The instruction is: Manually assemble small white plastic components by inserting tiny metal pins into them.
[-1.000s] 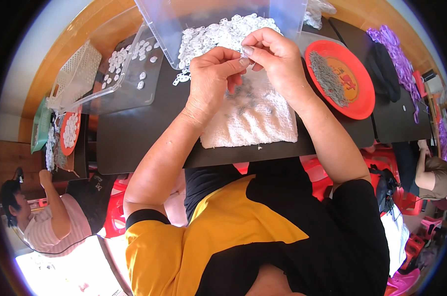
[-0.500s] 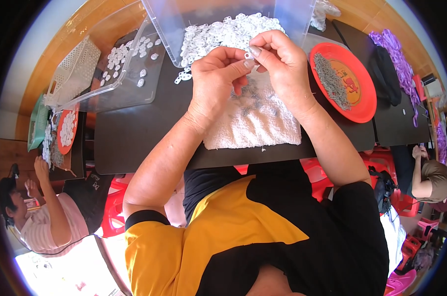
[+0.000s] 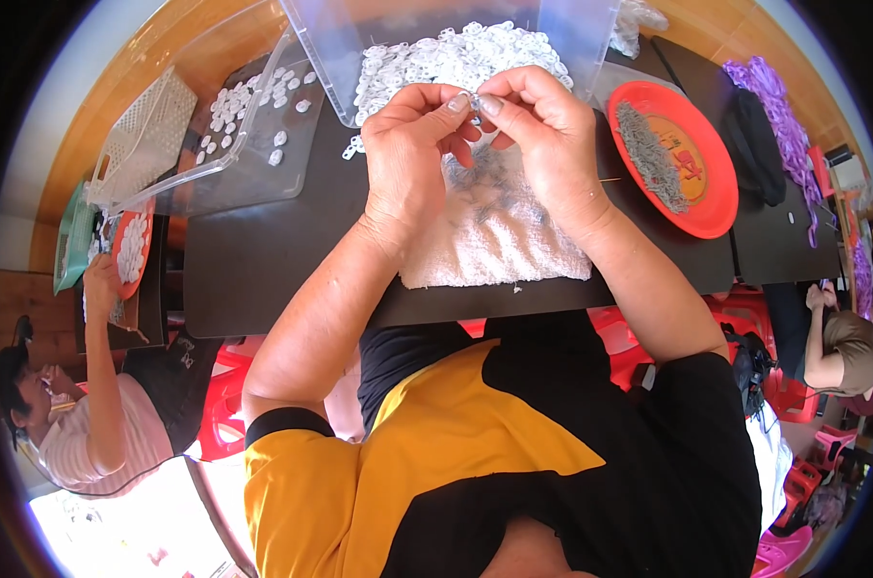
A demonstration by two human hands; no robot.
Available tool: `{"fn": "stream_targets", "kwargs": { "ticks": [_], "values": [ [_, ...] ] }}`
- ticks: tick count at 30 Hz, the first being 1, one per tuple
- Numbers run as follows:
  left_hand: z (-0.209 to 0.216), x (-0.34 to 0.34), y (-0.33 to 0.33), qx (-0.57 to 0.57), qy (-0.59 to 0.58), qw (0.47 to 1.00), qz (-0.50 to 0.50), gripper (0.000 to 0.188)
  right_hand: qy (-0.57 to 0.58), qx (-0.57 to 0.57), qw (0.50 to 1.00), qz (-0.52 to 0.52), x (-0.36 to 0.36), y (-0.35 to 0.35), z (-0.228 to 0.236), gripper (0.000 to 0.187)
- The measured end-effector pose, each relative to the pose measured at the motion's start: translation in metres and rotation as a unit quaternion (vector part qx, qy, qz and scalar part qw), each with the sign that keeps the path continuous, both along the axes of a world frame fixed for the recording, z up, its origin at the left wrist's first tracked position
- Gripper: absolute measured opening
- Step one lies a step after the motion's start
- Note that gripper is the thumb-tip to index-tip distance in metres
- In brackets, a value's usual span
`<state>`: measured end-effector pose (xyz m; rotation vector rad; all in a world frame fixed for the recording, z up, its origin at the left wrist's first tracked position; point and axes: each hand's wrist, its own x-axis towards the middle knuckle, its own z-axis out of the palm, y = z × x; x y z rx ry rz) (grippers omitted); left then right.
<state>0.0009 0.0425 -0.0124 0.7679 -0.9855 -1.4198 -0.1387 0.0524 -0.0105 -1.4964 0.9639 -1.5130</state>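
Observation:
My left hand and my right hand meet above a white cloth, thumbs and forefingers pinched together. Between the fingertips is a small white plastic piece, mostly covered by them; whether a second small part is with it, I cannot tell. Just beyond, many similar white pieces with holes are heaped in a clear plastic box. Grey slender bits are scattered over the far part of the cloth, partly behind my fingers. A thin pointed thing sticks out beside my right wrist.
Right of the cloth, a red plate holds a heap of small grey pieces. To the left, white clumps lie by a clear bin and a white basket. Purple strands lie far right. People sit at both sides.
Both thumbs have come closer together over the white piece, covering more of it. My right hand has lowered slightly. The person at left has raised an arm toward the orange plate.

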Motion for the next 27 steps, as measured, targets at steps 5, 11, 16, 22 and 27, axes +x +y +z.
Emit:
{"fn": "stream_targets", "kwargs": {
  "ticks": [5,11,16,22,27],
  "values": [
    [-0.002,0.004,-0.003,0.009,-0.012,1.000,-0.014,0.009,0.053,0.019,0.998,-0.016,-0.005,-0.003,-0.001,0.006],
    [-0.003,0.003,-0.002,0.007,-0.027,0.999,-0.024,0.009,0.147,-0.065,0.986,-0.054,-0.006,-0.007,-0.007,0.006],
    [-0.003,0.004,-0.002,-0.002,-0.036,0.999,-0.013,0.008,0.184,-0.094,0.976,-0.071,-0.007,-0.009,-0.009,0.006],
    [0.001,0.006,-0.001,-0.010,-0.082,0.997,-0.003,0.011,0.220,-0.127,0.963,-0.084,-0.008,-0.011,-0.012,0.010],
    [0.000,0.006,-0.001,-0.014,-0.090,0.996,0.003,0.010,0.217,-0.130,0.964,-0.086,-0.008,-0.011,-0.011,0.010]
  ]
}}
